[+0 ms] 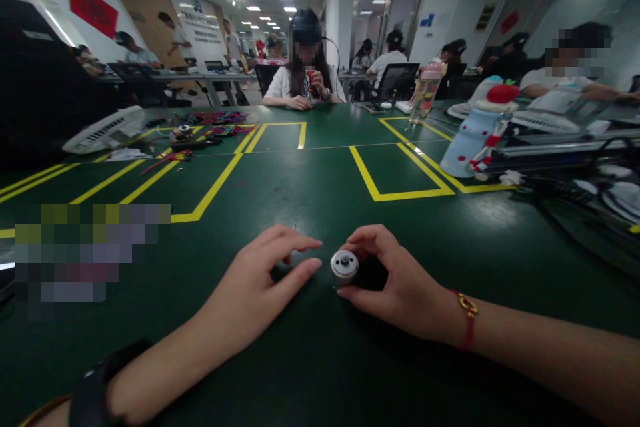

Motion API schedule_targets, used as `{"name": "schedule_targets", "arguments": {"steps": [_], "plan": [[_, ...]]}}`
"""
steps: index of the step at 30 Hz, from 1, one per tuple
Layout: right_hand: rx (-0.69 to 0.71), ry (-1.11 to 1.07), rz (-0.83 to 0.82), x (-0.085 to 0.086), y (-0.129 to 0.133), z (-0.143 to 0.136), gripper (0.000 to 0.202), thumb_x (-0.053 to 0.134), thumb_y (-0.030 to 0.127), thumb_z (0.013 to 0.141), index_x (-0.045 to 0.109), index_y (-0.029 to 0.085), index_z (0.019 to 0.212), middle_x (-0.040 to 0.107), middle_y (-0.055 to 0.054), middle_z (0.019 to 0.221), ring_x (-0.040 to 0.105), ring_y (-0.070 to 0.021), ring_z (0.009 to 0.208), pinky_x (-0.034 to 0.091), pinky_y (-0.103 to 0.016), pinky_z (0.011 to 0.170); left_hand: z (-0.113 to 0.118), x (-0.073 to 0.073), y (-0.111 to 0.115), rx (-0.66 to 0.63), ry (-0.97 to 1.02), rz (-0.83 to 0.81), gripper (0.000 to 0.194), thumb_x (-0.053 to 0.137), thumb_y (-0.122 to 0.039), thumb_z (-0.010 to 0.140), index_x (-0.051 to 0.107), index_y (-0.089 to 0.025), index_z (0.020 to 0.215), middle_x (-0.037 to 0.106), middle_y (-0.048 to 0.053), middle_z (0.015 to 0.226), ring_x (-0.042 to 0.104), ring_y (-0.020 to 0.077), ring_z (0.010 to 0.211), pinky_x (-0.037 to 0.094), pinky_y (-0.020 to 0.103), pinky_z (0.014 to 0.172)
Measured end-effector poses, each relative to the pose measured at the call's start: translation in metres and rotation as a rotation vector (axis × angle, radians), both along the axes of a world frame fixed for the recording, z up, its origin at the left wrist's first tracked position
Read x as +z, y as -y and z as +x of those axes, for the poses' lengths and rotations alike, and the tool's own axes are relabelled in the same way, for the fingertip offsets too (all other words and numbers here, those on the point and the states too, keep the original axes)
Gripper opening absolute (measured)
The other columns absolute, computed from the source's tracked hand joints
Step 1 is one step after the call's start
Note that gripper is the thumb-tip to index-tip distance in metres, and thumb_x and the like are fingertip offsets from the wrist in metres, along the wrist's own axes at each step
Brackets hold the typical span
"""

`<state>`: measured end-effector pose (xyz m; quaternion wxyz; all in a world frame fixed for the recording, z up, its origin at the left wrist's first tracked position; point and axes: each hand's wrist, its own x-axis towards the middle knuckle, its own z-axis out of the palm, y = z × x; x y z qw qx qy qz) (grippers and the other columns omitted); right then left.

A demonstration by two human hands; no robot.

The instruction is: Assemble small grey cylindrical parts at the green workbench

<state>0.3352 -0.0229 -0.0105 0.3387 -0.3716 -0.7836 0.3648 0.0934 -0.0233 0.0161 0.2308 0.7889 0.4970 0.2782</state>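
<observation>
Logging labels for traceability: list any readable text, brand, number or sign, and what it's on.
No text legible enough to quote.
White wall sign: lettering, too small and blurred.
Red wall posters: markings, too blurred.
Blue wall sign: too small.
Metal cylinder: no lettering visible.

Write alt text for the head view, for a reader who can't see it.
A right hand holds a small metal cylinder between thumb and fingers above a dark green table, with the open left hand beside it, not touching. Yellow lines mark the tabletop; a blue bottle stands at right, and another person sits opposite.
</observation>
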Motion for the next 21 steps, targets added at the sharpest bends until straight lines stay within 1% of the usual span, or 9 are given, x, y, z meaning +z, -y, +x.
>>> {"name": "schedule_targets", "arguments": {"steps": [1, 2, 5, 7, 12, 14, 16, 18, 21], "plan": [[-0.002, -0.006, -0.008, -0.001, 0.000, 0.000, 0.055, 0.075, 0.033, 0.077, 0.043, 0.023, 0.121, 0.064, -0.006, 0.114, 0.065, -0.0153, 0.104, 0.055, -0.034, 0.091, 0.012, 0.004, 0.001, -0.035, 0.036, -0.007, 0.028, 0.058, -0.044, 0.093, 0.072, -0.032, 0.114, 0.068, 0.003, 0.105, 0.063, 0.0209, 0.093, 0.051, 0.034, 0.081], [-0.008, -0.006, -0.006, -0.001, 0.000, 0.000, 0.053, 0.075, 0.032, 0.077, 0.044, 0.024, 0.119, 0.064, -0.005, 0.112, 0.066, -0.0151, 0.101, 0.056, -0.033, 0.088, 0.022, 0.009, 0.002, -0.053, 0.063, -0.018, 0.025, 0.059, -0.043, 0.093, 0.074, -0.032, 0.110, 0.069, 0.003, 0.103, 0.064, 0.0207, 0.093, 0.051, 0.034, 0.081], [-0.033, 0.002, 0.012, -0.001, -0.001, 0.001, 0.051, 0.076, 0.032, 0.076, 0.045, 0.024, 0.116, 0.065, -0.004, 0.108, 0.066, -0.0147, 0.096, 0.056, -0.032, 0.083, 0.038, 0.019, 0.000, -0.027, 0.118, -0.045, 0.018, 0.065, -0.043, 0.088, 0.079, -0.032, 0.091, 0.069, 0.002, 0.094, 0.064, 0.0205, 0.086, 0.052, 0.034, 0.077], [-0.027, 0.003, 0.016, 0.000, -0.001, 0.001, 0.051, 0.076, 0.030, 0.075, 0.045, 0.024, 0.116, 0.065, -0.004, 0.107, 0.066, -0.0148, 0.096, 0.056, -0.032, 0.082, 0.039, 0.021, -0.002, 0.001, 0.135, -0.046, 0.016, 0.068, -0.043, 0.085, 0.080, -0.033, 0.086, 0.069, 0.002, 0.091, 0.064, 0.0200, 0.082, 0.052, 0.034, 0.073], [-0.021, 0.023, 0.023, 0.002, -0.002, 0.001, 0.050, 0.075, 0.031, 0.076, 0.047, 0.024, 0.117, 0.065, -0.004, 0.109, 0.065, -0.0150, 0.097, 0.054, -0.032, 0.082, 0.035, 0.021, -0.002, -0.035, 0.144, -0.050, 0.014, 0.068, -0.040, 0.086, 0.080, -0.035, 0.091, 0.069, -0.001, 0.093, 0.065, 0.0183, 0.086, 0.051, 0.032, 0.076], [-0.019, 0.040, 0.022, 0.003, -0.001, 0.001, 0.050, 0.074, 0.031, 0.077, 0.047, 0.024, 0.119, 0.065, -0.004, 0.110, 0.065, -0.0148, 0.098, 0.054, -0.032, 0.084, 0.033, 0.022, -0.001, -0.010, 0.165, -0.042, 0.015, 0.067, -0.041, 0.086, 0.080, -0.034, 0.089, 0.069, -0.001, 0.093, 0.065, 0.0182, 0.086, 0.051, 0.031, 0.073], [-0.014, 0.064, 0.031, 0.005, -0.001, 0.002, 0.050, 0.071, 0.030, 0.079, 0.047, 0.025, 0.122, 0.065, -0.004, 0.112, 0.064, -0.0145, 0.098, 0.053, -0.032, 0.085, 0.029, 0.021, -0.001, 0.039, 0.186, -0.035, 0.016, 0.067, -0.044, 0.086, 0.079, -0.033, 0.090, 0.068, 0.000, 0.093, 0.064, 0.0189, 0.084, 0.050, 0.031, 0.072], [-0.016, 0.094, 0.059, 0.006, -0.001, 0.002, 0.047, 0.069, 0.029, 0.080, 0.049, 0.025, 0.123, 0.065, -0.003, 0.112, 0.064, -0.0148, 0.096, 0.053, -0.033, 0.084, 0.024, 0.015, -0.002, 0.054, 0.171, -0.074, 0.017, 0.068, -0.044, 0.086, 0.080, -0.032, 0.090, 0.069, 0.001, 0.093, 0.065, 0.0198, 0.086, 0.050, 0.033, 0.075], [-0.024, 0.121, 0.094, 0.007, 0.000, 0.001, 0.044, 0.067, 0.026, 0.079, 0.052, 0.024, 0.120, 0.065, -0.004, 0.110, 0.063, -0.0151, 0.094, 0.052, -0.032, 0.083, 0.020, -0.002, -0.003, -0.018, 0.081, -0.154, 0.014, 0.069, -0.038, 0.086, 0.080, -0.031, 0.088, 0.070, 0.002, 0.095, 0.065, 0.0216, 0.091, 0.050, 0.036, 0.083]]}}
